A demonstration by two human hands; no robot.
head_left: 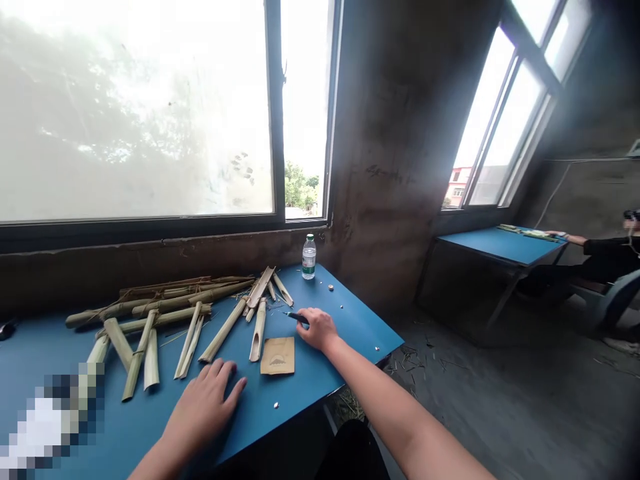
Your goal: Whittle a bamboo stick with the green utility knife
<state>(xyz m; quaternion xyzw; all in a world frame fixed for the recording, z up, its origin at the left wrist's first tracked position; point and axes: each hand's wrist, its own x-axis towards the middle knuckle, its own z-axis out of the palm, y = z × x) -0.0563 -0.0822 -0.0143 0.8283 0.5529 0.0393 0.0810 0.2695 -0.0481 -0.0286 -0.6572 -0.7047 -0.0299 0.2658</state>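
Note:
My right hand (pixel 318 328) is closed around a slim dark pen-like tool (pixel 299 318). Its narrow tip points left, toward the split bamboo pieces; its exact kind is too small to tell. Palm down on the blue table (pixel 310 373), my left hand (pixel 207 397) lies with fingers apart, holding nothing. A square brown card or packet (pixel 278 356) lies flat between the two hands. Just beyond it a short hollow bamboo piece (pixel 258 331) leans near a longer bamboo strip (pixel 225 331). More bamboo strips (pixel 143 357) cross each other left of my left hand.
Bamboo bundles (pixel 175 297) lie along the window wall. A water bottle (pixel 309 257) with a green cap stands at the back corner. Small pale bits (pixel 276 405) dot the tabletop. At right, a person's arm (pixel 575 239) rests on another blue table (pixel 493 244). Scraps litter the floor (pixel 425 373).

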